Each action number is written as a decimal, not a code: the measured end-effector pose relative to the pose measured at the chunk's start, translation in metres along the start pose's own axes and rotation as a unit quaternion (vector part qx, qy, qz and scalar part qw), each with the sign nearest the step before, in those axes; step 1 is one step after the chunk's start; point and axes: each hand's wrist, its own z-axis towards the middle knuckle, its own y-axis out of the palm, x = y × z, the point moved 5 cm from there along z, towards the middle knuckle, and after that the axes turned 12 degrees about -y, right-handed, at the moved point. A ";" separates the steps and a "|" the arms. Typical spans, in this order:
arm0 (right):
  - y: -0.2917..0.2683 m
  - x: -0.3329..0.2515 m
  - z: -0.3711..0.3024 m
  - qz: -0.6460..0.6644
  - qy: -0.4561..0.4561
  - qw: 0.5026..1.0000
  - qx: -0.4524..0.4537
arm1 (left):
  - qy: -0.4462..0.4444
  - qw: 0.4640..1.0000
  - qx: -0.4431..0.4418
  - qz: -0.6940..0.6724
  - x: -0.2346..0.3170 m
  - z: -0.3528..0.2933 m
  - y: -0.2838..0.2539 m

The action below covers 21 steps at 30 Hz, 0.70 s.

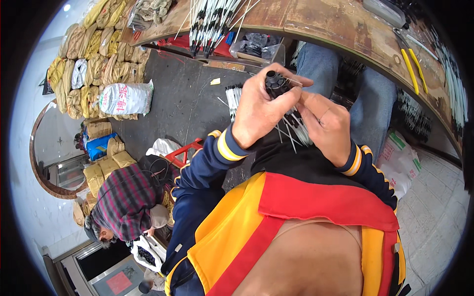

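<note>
Obstacle beyond hands: wooden table

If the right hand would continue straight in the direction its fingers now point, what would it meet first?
The right hand would probably meet the left hand first, at its thumb, with the black ribbed piece just beyond; depth is unclear, and they may already touch.

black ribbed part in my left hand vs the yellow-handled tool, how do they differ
Place: the black ribbed part is gripped in your left hand, while the yellow-handled tool lies on the wooden bench.
Colour: the black ribbed part looks dark all over; the yellow-handled tool has bright yellow handles.
Shape: the black ribbed part is stubby and round; the yellow-handled tool has two long, slim handles.
</note>
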 end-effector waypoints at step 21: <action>-0.008 0.006 -0.014 -0.029 -0.014 0.999 0.041 | 0.004 0.994 -0.105 -0.009 0.000 0.017 0.014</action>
